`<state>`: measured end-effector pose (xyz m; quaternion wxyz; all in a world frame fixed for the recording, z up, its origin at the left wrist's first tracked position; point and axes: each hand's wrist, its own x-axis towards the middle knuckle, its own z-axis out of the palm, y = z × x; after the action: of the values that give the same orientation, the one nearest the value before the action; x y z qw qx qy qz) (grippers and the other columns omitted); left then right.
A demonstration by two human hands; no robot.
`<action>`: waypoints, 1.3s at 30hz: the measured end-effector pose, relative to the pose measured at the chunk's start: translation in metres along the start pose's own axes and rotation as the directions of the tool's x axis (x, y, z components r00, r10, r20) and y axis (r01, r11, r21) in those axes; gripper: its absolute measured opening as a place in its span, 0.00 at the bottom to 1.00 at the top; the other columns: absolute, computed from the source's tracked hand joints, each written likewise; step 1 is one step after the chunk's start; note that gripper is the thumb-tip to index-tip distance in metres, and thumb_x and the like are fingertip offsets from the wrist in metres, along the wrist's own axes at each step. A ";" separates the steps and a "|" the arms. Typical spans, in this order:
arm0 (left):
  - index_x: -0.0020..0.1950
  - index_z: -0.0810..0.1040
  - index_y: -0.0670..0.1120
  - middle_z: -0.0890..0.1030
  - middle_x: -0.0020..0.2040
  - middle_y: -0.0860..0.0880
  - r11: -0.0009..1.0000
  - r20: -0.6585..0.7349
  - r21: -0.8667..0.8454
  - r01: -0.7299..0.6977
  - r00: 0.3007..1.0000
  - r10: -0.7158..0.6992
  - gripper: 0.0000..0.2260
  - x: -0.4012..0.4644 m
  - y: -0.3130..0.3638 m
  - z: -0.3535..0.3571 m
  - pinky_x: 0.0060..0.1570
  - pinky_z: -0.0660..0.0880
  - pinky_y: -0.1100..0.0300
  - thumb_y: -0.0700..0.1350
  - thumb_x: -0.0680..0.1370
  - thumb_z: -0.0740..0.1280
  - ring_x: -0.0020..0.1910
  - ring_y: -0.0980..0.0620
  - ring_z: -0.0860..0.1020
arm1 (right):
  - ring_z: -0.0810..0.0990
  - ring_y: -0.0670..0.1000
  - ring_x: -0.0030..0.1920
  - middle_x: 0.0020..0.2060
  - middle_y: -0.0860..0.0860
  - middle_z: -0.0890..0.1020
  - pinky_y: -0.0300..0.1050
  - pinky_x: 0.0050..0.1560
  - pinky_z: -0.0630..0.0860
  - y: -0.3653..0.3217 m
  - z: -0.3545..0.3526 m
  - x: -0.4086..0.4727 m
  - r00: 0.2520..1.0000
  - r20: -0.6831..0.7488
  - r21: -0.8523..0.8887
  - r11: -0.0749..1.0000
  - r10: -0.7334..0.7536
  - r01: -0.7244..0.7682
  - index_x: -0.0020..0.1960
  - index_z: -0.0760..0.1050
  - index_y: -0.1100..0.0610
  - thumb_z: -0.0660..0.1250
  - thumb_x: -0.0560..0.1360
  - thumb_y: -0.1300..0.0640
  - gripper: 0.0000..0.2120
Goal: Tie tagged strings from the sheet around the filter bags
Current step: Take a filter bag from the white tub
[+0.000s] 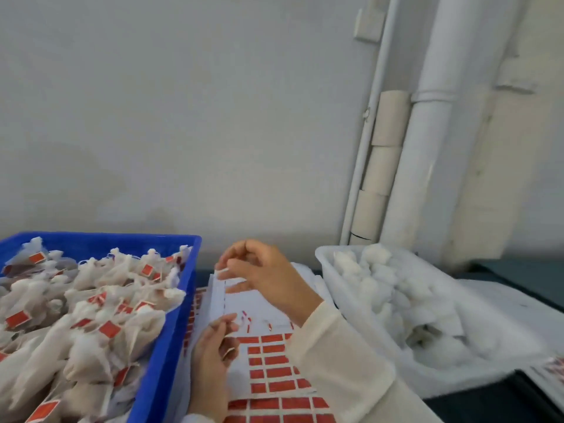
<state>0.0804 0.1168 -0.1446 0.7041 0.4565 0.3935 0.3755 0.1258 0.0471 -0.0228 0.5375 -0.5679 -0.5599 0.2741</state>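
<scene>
The sheet (274,370) of red tags lay on the tabletop (476,407) between the blue crate (183,300) and the white tub (332,279), directly below both hands. The right hand (265,276) hovered over the sheet's far, stripped end, thumb and forefinger pinched on a thin white string (224,271). The left hand (213,355) held its grip pinched at the string's lower end, near the first full row of tags.

The string was judged very light, limp and easily tangled; the paper tags appeared thin and liable to tear. Hold was best taken on the string close to the tag, not on the tag face.

Tied filter bags (85,312) filled the blue crate; they appeared soft and light. Untied bags (375,270) sat in the white tub. Behind stood a plain pale wall (183,102) with white pipes (427,148) in the corner.
</scene>
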 end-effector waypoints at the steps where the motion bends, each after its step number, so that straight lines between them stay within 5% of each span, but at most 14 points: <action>1: 0.47 0.81 0.47 0.81 0.42 0.48 0.993 0.054 -0.116 -0.032 0.998 0.038 0.10 -0.009 -0.007 -0.030 0.39 0.73 0.57 0.46 0.79 0.60 0.39 0.50 0.76 | 0.81 0.49 0.44 0.45 0.53 0.80 0.42 0.45 0.79 0.004 -0.028 -0.014 0.997 -0.073 -0.064 0.998 -0.002 -0.003 0.47 0.72 0.59 0.60 0.78 0.63 0.03; 4: 0.46 0.81 0.47 0.81 0.41 0.48 0.988 -0.031 -0.144 -0.048 0.999 0.044 0.09 0.006 -0.020 -0.023 0.37 0.73 0.57 0.45 0.79 0.61 0.39 0.50 0.77 | 0.82 0.49 0.42 0.43 0.54 0.82 0.44 0.45 0.78 0.027 -0.109 -0.059 0.948 -0.316 -0.239 0.964 0.037 -0.118 0.43 0.73 0.58 0.61 0.77 0.65 0.06; 7: 0.45 0.80 0.47 0.82 0.35 0.49 0.988 0.055 -0.147 -0.046 0.997 0.055 0.09 0.007 -0.024 -0.015 0.33 0.75 0.59 0.44 0.79 0.60 0.32 0.52 0.80 | 0.81 0.51 0.41 0.40 0.54 0.82 0.44 0.42 0.77 0.058 -0.179 -0.098 0.855 -0.507 -0.334 0.889 0.111 -0.313 0.40 0.74 0.59 0.63 0.75 0.68 0.08; 12: 0.45 0.80 0.46 0.81 0.39 0.46 0.989 0.023 -0.113 -0.093 0.995 0.096 0.09 0.005 -0.028 -0.013 0.36 0.73 0.59 0.42 0.79 0.60 0.36 0.49 0.77 | 0.78 0.51 0.45 0.47 0.52 0.79 0.39 0.41 0.76 0.113 -0.248 -0.126 0.763 -0.557 -0.494 0.609 0.327 -0.621 0.47 0.77 0.54 0.63 0.72 0.68 0.10; 15: 0.47 0.79 0.45 0.80 0.41 0.43 0.991 0.087 -0.082 -0.109 0.989 0.116 0.09 0.005 -0.031 -0.015 0.37 0.73 0.58 0.42 0.79 0.59 0.37 0.47 0.76 | 0.77 0.49 0.44 0.51 0.51 0.75 0.35 0.39 0.74 0.130 -0.251 -0.114 0.823 -0.455 -0.517 0.652 0.340 -0.555 0.55 0.75 0.51 0.63 0.72 0.69 0.18; 19: 0.48 0.79 0.45 0.79 0.43 0.42 0.992 0.074 -0.041 -0.118 0.990 0.120 0.09 0.006 -0.034 -0.017 0.38 0.73 0.59 0.42 0.79 0.59 0.38 0.46 0.75 | 0.76 0.49 0.47 0.56 0.51 0.73 0.36 0.49 0.73 0.149 -0.252 -0.092 0.859 -0.345 -0.501 0.700 0.378 -0.509 0.63 0.71 0.51 0.71 0.72 0.61 0.21; 22: 0.48 0.79 0.45 0.79 0.43 0.42 0.992 0.078 -0.047 -0.113 0.990 0.117 0.09 0.009 -0.035 -0.019 0.38 0.73 0.59 0.42 0.79 0.59 0.37 0.47 0.75 | 0.72 0.49 0.42 0.43 0.50 0.74 0.39 0.44 0.70 0.158 -0.254 -0.084 0.859 -0.318 -0.551 0.659 0.402 -0.512 0.43 0.72 0.57 0.72 0.71 0.57 0.09; 24: 0.48 0.80 0.45 0.79 0.43 0.42 0.993 0.076 -0.053 -0.106 0.991 0.110 0.09 0.012 -0.036 -0.019 0.38 0.73 0.58 0.42 0.79 0.59 0.37 0.47 0.75 | 0.70 0.49 0.37 0.35 0.53 0.71 0.41 0.40 0.68 0.160 -0.258 -0.083 0.865 -0.329 -0.553 0.665 0.380 -0.502 0.35 0.67 0.59 0.72 0.70 0.58 0.15; 27: 0.48 0.80 0.45 0.80 0.43 0.43 0.993 0.069 -0.044 -0.110 0.991 0.113 0.09 0.012 -0.036 -0.019 0.38 0.74 0.59 0.42 0.79 0.59 0.38 0.47 0.76 | 0.72 0.48 0.35 0.31 0.53 0.75 0.39 0.41 0.70 0.154 -0.261 -0.086 0.884 -0.395 -0.545 0.712 0.250 -0.444 0.33 0.72 0.64 0.74 0.68 0.60 0.13; 30: 0.48 0.80 0.46 0.80 0.43 0.43 0.991 0.059 -0.039 -0.128 0.990 0.130 0.09 0.011 -0.036 -0.018 0.37 0.74 0.59 0.42 0.79 0.59 0.38 0.47 0.76 | 0.66 0.46 0.29 0.24 0.43 0.70 0.33 0.32 0.63 0.140 -0.260 -0.090 0.877 -0.466 -0.485 0.795 0.118 -0.365 0.29 0.68 0.57 0.72 0.69 0.63 0.16; 34: 0.48 0.79 0.46 0.80 0.45 0.44 0.991 0.047 -0.018 -0.133 0.990 0.134 0.09 0.007 -0.034 -0.015 0.39 0.74 0.59 0.42 0.79 0.59 0.42 0.45 0.77 | 0.70 0.51 0.31 0.28 0.52 0.73 0.43 0.35 0.69 0.111 -0.252 -0.092 0.838 -0.545 -0.445 0.855 -0.023 -0.267 0.32 0.68 0.57 0.69 0.73 0.60 0.14; 39: 0.48 0.80 0.48 0.82 0.42 0.48 0.980 0.066 0.015 -0.200 0.978 0.199 0.09 -0.007 -0.033 -0.010 0.38 0.74 0.61 0.44 0.79 0.59 0.43 0.47 0.78 | 0.75 0.50 0.31 0.31 0.59 0.77 0.35 0.28 0.73 0.069 -0.212 -0.087 0.803 -0.575 -0.412 0.903 -0.156 -0.119 0.37 0.71 0.63 0.68 0.74 0.59 0.11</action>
<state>0.0740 0.1044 -0.1766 0.6703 0.5130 0.3267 0.4252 0.3235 -0.0843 -0.0543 0.5501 -0.7231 -0.4144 -0.0531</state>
